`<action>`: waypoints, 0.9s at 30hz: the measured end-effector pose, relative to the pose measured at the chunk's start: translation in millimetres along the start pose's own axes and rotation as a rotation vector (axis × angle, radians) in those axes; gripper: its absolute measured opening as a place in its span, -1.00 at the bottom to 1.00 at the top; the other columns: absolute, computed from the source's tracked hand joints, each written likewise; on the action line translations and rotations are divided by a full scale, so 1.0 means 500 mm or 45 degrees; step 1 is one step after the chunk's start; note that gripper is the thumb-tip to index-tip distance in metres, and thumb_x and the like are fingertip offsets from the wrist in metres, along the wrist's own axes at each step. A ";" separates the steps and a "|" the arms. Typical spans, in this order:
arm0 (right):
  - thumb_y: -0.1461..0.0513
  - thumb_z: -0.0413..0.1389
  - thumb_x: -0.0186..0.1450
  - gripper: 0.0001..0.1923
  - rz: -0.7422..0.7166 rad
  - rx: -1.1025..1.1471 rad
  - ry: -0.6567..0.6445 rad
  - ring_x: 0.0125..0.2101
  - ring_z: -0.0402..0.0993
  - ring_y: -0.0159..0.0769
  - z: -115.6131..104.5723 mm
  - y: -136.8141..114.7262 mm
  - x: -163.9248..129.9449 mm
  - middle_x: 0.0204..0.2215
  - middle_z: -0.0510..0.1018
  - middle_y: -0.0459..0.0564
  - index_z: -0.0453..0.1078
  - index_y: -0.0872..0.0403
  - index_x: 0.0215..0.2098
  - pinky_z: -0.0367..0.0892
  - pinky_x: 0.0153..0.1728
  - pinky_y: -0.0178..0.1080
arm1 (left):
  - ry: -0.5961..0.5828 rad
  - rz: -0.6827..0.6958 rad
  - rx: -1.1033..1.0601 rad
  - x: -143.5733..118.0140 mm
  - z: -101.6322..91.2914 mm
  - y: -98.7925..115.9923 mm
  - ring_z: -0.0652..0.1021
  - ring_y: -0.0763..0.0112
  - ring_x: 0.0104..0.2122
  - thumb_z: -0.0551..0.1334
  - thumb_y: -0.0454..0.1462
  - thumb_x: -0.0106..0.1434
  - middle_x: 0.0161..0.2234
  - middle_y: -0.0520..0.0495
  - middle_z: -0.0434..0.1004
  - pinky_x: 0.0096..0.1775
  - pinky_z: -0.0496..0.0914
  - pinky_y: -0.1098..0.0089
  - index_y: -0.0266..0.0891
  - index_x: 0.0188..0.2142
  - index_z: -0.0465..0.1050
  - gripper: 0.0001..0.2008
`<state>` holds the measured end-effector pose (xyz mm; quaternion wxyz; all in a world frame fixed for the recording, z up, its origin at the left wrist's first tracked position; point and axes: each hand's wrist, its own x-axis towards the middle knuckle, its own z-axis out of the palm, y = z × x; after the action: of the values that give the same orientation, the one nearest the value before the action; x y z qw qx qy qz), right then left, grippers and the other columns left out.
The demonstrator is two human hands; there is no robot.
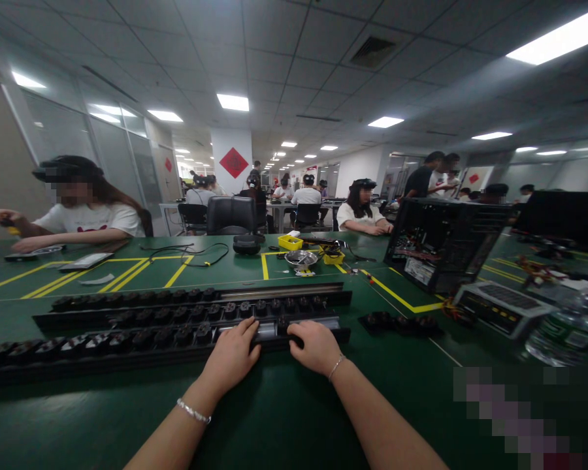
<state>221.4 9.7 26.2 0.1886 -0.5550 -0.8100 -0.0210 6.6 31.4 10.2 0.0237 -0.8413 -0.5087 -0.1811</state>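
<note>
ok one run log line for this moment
left hand: on nearest black rail | right hand: on same rail, fingers curled | other rails: behind, untouched | surface: green table

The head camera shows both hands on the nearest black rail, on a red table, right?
Not quite: the table is green, with yellow lines. The head view shows the left hand and the right hand resting on the nearest black rail, as you said.
</note>
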 end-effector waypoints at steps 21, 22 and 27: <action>0.07 0.08 0.13 -0.66 0.484 0.089 0.402 -0.13 0.29 -0.22 0.054 -0.062 0.041 -0.19 0.44 0.01 0.37 -0.02 -0.15 0.04 -0.02 -0.17 | 0.114 0.029 0.127 -0.009 0.014 0.016 0.22 0.17 0.14 0.10 -0.21 0.09 0.12 -0.15 0.27 0.16 0.03 0.10 -0.23 0.08 0.22 -0.48; 0.07 0.08 0.13 -0.66 0.489 0.086 0.399 -0.13 0.29 -0.22 0.053 -0.063 0.041 -0.19 0.43 0.01 0.38 -0.03 -0.15 0.03 -0.02 -0.16 | 0.116 0.025 0.128 -0.009 0.014 0.016 0.22 0.17 0.14 0.10 -0.22 0.09 0.12 -0.15 0.27 0.16 0.03 0.10 -0.22 0.08 0.22 -0.48; 0.12 0.04 0.15 -0.72 0.502 0.044 0.342 -0.13 0.29 -0.23 0.051 -0.066 0.043 -0.20 0.43 0.00 0.39 -0.03 -0.17 0.01 -0.01 -0.13 | 0.104 0.010 0.127 -0.009 0.011 0.018 0.23 0.17 0.13 0.10 -0.22 0.09 0.12 -0.16 0.26 0.15 0.05 0.10 -0.21 0.08 0.21 -0.48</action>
<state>177.7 22.3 15.5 0.3045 -0.6913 -0.6538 -0.0433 13.9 24.5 4.9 0.0872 -0.8330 -0.5125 -0.1896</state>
